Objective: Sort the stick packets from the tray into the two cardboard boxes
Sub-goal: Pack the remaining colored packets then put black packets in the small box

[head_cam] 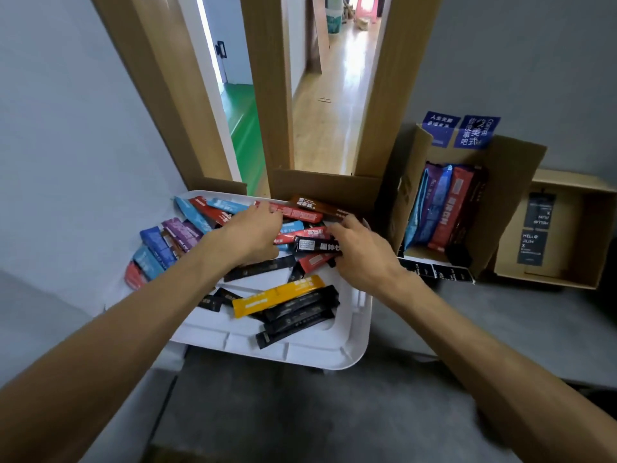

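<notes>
A wooden door frame [394, 95] stands behind the white tray [334, 355], which sits on a grey surface. Just right of the tray stands an open cardboard box [510, 182], packed with blue, purple and red packets on end. Further right of the tray lies a second cardboard box [587, 235] with black packets inside. Over the tray's far half, the left hand [250, 235] lies palm down on the loose stick packets [187, 235]. Its fingertips reach a red packet [297, 212], and I cannot tell whether they grasp it. At the tray's far right, the right hand [364, 252] pinches one end of a black packet [314, 244]. A yellow packet [280, 294] lies in the tray's near half among more black ones.
</notes>
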`<state>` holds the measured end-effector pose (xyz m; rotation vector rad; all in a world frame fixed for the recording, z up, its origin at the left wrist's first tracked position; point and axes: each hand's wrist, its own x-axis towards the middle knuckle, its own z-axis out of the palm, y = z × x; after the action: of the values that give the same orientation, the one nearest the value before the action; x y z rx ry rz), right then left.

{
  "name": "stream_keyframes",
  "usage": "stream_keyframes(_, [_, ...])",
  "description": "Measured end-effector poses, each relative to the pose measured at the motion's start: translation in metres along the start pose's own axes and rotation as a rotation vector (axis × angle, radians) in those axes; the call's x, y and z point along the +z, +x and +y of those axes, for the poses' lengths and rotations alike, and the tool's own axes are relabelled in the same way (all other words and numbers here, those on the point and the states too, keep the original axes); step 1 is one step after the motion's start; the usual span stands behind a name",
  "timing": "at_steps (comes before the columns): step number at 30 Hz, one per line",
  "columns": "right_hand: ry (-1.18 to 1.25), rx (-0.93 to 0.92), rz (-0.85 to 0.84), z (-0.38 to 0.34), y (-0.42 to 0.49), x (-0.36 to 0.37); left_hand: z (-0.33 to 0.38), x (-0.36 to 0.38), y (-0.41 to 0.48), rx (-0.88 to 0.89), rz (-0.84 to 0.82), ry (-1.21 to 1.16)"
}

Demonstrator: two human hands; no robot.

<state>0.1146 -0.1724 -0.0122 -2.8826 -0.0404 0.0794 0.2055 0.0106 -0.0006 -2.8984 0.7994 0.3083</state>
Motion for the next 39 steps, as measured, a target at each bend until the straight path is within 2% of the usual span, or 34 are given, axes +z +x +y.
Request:
stream_keyframes(2, [-0.075,-0.024,-0.024,-0.002,0.004,0.001,-0.002,0.0,0.004,0.01,-0.023,-0.014])
stream_keyframes(7, [-0.151,-0.063,0.036,0.0,0.007,-0.001,-0.012,0.0,0.004,0.048,0.084,-0.023])
stream_keyframes(13, [-0.154,-0.129,0.042,0.001,0.008,-0.017,-0.034,-0.013,-0.036,-0.07,0.15,-0.215])
stream_keyframes(16, [-0.029,-0.109,0.05,-0.009,0.028,-0.028,-0.063,-0.013,-0.067,-0.228,0.266,-0.393])
stream_keyframes(18, [0.017,-0.047,0.041,-0.019,0.048,-0.03,-0.081,-0.006,-0.085,-0.435,0.297,-0.566])
stream_keyframes(20, [-0.034,0.001,-0.034,-0.03,0.067,-0.024,-0.095,0.006,-0.096,-0.65,0.288,-0.675])
stream_keyframes(22, [-0.08,0.027,-0.123,-0.04,0.075,-0.009,-0.101,0.022,-0.102,-0.785,0.289,-0.736])
stream_keyframes(25, [-0.088,0.03,-0.09,-0.048,0.076,0.014,-0.091,0.041,-0.103,-0.905,0.396,-0.785])
stream_keyframes(28, [-0.11,0.004,-0.029,-0.049,0.079,0.021,-0.072,0.05,-0.102,-0.922,0.459,-0.736])
stream_keyframes(32, [-0.057,-0.081,0.046,-0.047,0.086,0.021,-0.063,0.056,-0.103,-0.846,0.503,-0.639])
stream_keyframes(35, [0.024,-0.105,0.008,-0.045,0.087,0.019,-0.055,0.052,-0.106,-0.807,0.582,-0.668])
stream_keyframes(39, [0.055,-0.112,-0.074,-0.046,0.085,0.012,-0.053,0.055,-0.114,-0.785,0.809,-0.803])
